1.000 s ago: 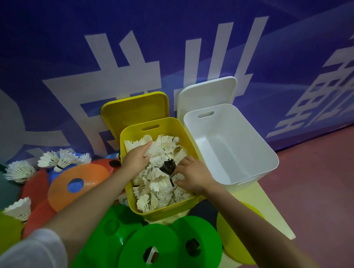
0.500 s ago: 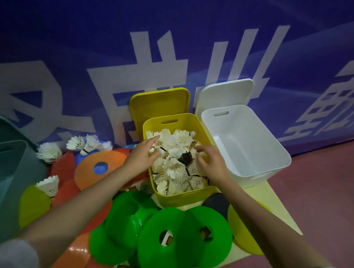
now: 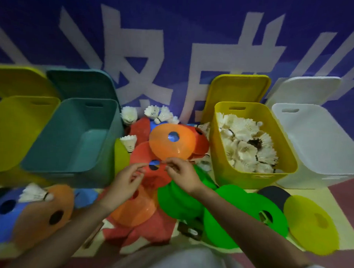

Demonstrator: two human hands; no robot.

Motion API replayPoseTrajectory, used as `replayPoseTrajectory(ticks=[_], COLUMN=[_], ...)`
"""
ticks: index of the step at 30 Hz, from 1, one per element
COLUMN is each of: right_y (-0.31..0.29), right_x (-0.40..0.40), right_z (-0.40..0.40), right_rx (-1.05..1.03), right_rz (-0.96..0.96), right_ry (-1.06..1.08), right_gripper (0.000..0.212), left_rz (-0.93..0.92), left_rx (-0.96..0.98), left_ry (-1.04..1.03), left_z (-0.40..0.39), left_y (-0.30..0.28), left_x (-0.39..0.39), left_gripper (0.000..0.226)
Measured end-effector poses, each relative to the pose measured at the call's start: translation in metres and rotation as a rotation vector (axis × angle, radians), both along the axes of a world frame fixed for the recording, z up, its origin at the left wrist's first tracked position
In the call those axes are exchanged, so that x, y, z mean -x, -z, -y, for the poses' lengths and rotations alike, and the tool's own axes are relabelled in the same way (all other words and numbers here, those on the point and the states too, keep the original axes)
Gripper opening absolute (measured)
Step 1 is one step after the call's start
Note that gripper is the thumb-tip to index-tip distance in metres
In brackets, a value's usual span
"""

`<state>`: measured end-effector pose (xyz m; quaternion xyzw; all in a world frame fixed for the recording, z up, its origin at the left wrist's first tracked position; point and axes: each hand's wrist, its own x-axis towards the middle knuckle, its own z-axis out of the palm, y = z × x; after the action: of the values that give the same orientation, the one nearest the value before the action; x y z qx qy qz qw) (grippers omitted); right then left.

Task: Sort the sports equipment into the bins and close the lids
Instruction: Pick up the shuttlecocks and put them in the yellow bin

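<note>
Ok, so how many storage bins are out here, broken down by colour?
Yellow: 2 (far-left bin, shuttlecock-filled bin)
Teal bin: 1
White bin: 1
Total: 4

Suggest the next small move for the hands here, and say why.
Probably close both hands on the red cone just under them: left hand and right hand hover over it, fingers loose, holding nothing, and the teal bin beside it stands open.
</note>
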<state>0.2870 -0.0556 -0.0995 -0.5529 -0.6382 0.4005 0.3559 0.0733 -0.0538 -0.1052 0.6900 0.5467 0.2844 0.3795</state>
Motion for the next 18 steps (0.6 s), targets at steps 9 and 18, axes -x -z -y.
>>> replayPoseTrajectory(ticks=[9,18], right_y=[0.053,0.078], right_x=[0.171,0.222], right_z=[0.033,0.020], right_rx=[0.024,0.165], right_rz=[0.110,0.037], right_ry=[-0.304,0.066], right_gripper=[0.035,0.031], left_rz=[-0.121,-0.225], left_rx=[0.036,0.231], left_ry=[-0.316,-0.831], left_z=[0.066,0.022], left_y=[0.031,0.042], left_x=[0.175,0.287], left_gripper=[0.027,0.068])
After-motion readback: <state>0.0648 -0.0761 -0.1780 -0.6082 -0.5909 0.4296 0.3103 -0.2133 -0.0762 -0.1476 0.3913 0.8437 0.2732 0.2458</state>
